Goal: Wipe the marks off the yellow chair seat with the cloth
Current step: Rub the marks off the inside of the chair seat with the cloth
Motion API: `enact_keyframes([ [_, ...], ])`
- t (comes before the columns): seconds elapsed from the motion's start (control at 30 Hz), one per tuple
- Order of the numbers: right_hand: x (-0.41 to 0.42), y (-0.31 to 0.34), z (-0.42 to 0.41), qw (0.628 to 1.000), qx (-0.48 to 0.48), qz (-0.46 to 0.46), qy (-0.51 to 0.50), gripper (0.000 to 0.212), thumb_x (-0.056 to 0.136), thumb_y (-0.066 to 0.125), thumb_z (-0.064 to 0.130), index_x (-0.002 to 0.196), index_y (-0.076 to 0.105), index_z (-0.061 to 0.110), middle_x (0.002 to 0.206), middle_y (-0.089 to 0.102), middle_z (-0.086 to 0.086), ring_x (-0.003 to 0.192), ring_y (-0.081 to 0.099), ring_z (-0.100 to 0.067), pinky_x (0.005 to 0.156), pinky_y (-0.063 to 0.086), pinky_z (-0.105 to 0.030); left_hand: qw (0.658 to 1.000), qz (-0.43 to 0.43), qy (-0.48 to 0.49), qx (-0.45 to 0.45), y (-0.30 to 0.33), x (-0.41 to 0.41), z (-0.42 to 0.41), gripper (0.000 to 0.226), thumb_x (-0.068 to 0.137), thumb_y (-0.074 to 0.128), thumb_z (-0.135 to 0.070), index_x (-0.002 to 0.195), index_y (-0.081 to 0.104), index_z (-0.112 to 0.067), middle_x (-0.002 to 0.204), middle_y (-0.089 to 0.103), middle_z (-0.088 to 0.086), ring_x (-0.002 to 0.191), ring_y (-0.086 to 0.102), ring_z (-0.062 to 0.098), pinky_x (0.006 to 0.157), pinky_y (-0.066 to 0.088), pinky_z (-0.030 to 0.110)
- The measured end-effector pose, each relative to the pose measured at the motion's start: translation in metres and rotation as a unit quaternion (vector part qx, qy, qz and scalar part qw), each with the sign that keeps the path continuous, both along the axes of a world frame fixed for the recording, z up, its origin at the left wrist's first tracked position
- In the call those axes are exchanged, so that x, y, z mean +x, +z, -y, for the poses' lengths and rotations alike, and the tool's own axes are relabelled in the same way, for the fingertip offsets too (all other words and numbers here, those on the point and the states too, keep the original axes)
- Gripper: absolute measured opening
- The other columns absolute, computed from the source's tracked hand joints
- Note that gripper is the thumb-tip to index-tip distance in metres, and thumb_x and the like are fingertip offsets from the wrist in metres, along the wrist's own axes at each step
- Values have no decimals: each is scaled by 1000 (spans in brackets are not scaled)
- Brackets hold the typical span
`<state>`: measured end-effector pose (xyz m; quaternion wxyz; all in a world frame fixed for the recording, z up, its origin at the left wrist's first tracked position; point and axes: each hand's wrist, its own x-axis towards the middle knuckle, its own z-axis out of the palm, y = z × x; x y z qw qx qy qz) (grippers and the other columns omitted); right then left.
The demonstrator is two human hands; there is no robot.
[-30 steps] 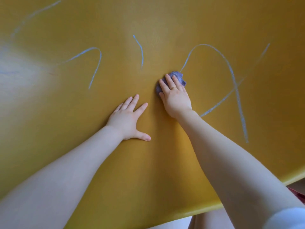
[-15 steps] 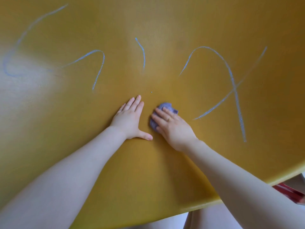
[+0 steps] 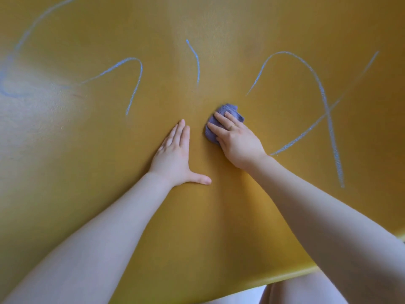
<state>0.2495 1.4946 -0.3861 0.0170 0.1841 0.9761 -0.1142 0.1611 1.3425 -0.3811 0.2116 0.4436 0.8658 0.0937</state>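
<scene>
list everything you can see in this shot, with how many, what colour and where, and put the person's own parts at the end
chair seat: one, yellow, fills nearly the whole view.
marks: several pale blue lines across the far half: a long curve far left, a hook left of centre, a short stroke at centre, a looped cross at right.
cloth: one, purple, bunched, at centre right on the seat.
floor: pale strip under the seat's near edge.
left hand: flat on the seat, fingers straight, thumb out, just left of the cloth.
right hand: on top of the cloth, fingers pressing it, ring on one finger.
forearms: two, bare, from the bottom corners.
leg: bare, bottom right.
</scene>
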Motion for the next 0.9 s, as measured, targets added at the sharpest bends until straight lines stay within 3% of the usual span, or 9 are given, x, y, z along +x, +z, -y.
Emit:
enact_keyframes([
  [0.1, 62, 12, 18, 1000, -16, 7, -17, 39, 88, 46, 6, 125, 55, 13, 140, 44, -15, 131, 37, -35, 105, 36, -46, 999, -9, -14, -45, 10, 1, -2, 135, 54, 70, -70, 148, -6, -10, 155, -24, 3, 144, -13, 16, 116, 6, 32],
  [0.17, 104, 16, 37, 1000, 0, 8, -8, 37, 76, 52, 9, 110, 66, 11, 123, 61, -17, 113, 56, -39, 87, 50, -51, 997, -12, -17, -76, 16, 4, -4, 134, 56, 68, -71, 148, -7, -8, 154, -24, 6, 145, -13, 18, 117, 4, 33],
  [0.3, 136, 21, 46, 999, 2, 49, 17, 35, 72, 55, 16, 104, 69, 14, 114, 66, -14, 103, 63, -36, 76, 54, -46, 995, -21, -40, -91, 24, 16, -6, 120, 69, 66, -63, 148, -4, -7, 155, -22, 7, 145, -10, 20, 117, 3, 34],
  [0.37, 126, 22, 31, 999, 5, 48, 2, 35, 81, 54, 12, 115, 63, 13, 127, 58, -16, 116, 54, -37, 87, 49, -46, 995, -15, -79, -67, 24, 25, -5, 107, 76, 64, -56, 149, 1, -10, 156, -18, 4, 145, -9, 17, 117, 4, 33],
  [0.47, 99, 24, -8, 995, 57, 57, -62, 40, 96, 39, 16, 136, 41, 18, 151, 28, -8, 139, 24, -27, 107, 28, -38, 991, 24, -120, -60, 21, 40, -3, 103, 77, 60, -59, 150, 2, -14, 157, -14, 0, 145, -7, 14, 116, 5, 32],
  [0.6, 79, 31, -35, 986, 87, 83, -113, 43, 98, 34, 16, 140, 33, 23, 154, 19, -3, 142, 12, -21, 108, 25, -37, 991, 24, -99, -90, 12, 55, -6, 118, 68, 61, -70, 149, -4, -14, 157, -18, 1, 145, -10, 17, 117, 4, 35],
  [0.73, 109, 34, 1, 987, 28, 110, -113, 45, 96, 33, 11, 140, 33, 20, 154, 17, -4, 142, 11, -22, 112, 19, -35, 989, 15, -90, -115, 13, 60, -11, 125, 64, 61, -73, 148, -8, -11, 156, -20, 5, 145, -12, 20, 118, 2, 37],
  [0.83, 151, 36, 44, 995, 0, 74, -71, 39, 86, 44, 7, 124, 55, 11, 141, 43, -16, 131, 37, -34, 105, 35, -40, 989, 16, -86, -121, 13, 61, -10, 125, 64, 60, -74, 148, -9, -12, 156, -21, 4, 145, -13, 19, 118, 0, 37],
  [0.9, 168, 36, 58, 995, -14, 80, -59, 34, 72, 51, 10, 102, 68, 8, 115, 64, -20, 107, 59, -41, 84, 51, -47, 987, 19, -80, -137, 16, 63, -12, 127, 63, 61, -73, 148, -10, -12, 155, -22, 4, 145, -13, 19, 118, 1, 38],
])
